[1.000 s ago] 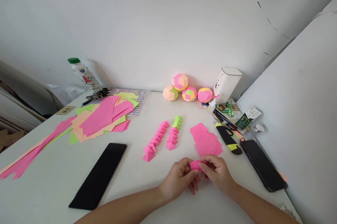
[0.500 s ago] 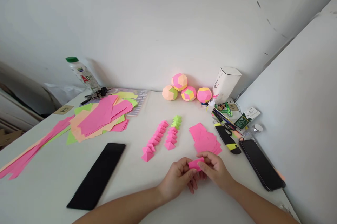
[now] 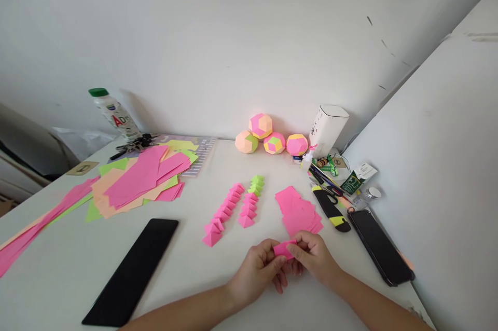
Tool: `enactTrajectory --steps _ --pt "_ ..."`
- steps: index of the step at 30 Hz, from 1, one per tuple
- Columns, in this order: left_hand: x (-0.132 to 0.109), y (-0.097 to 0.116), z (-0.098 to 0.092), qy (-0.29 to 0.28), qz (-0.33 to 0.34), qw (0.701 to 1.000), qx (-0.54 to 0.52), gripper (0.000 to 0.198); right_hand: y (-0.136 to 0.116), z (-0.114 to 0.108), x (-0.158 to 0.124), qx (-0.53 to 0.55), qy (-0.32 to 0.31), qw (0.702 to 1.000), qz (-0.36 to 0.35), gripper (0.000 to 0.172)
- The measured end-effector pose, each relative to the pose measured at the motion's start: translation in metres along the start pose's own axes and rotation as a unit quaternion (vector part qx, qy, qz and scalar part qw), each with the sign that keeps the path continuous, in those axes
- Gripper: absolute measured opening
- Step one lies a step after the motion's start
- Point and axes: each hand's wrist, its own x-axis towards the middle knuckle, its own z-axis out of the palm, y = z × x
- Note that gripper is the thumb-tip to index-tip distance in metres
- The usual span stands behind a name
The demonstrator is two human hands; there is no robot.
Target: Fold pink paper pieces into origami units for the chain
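Between my two hands is a small folded piece of pink paper (image 3: 284, 249). My left hand (image 3: 257, 271) pinches its left end, thumb in front and fingers behind. My right hand (image 3: 315, 258) grips the other end, its thumb pressed on the paper's face. Just beyond lies a loose stack of pink paper squares (image 3: 298, 210). To the left of the stack run a row of folded pink paper units (image 3: 224, 211) and a second row of pink and green folded units (image 3: 251, 201).
Several faceted paper balls (image 3: 260, 126) sit by the wall beside a white container (image 3: 330, 128). A box cutter (image 3: 330, 209) and a phone (image 3: 381, 245) lie right. Left are a black flat slab (image 3: 132, 271), coloured paper sheets (image 3: 136, 180) and a bottle (image 3: 116, 115).
The camera view has shifted slightly, so everything sits a little further left and lower. Both hands keep hold of the folded paper, with the right fingers slightly moved along its top edge.
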Motion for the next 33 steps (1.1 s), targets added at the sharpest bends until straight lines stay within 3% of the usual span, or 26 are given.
enactTrajectory --steps 11,19,33 --pt "0.002 0.001 0.0 0.011 -0.02 1.0 0.007 0.036 0.003 -0.001 0.001 0.003 0.0 1.0 0.007 0.03" --pt "0.0 0.009 0.0 0.013 -0.075 0.996 0.041 0.034 0.002 -0.001 0.001 0.0 0.0 1.0 0.0 0.028" --pt "0.004 0.008 -0.002 -0.005 -0.09 0.995 0.037 0.025 0.006 -0.001 0.0 -0.001 0.007 1.0 -0.012 0.028"
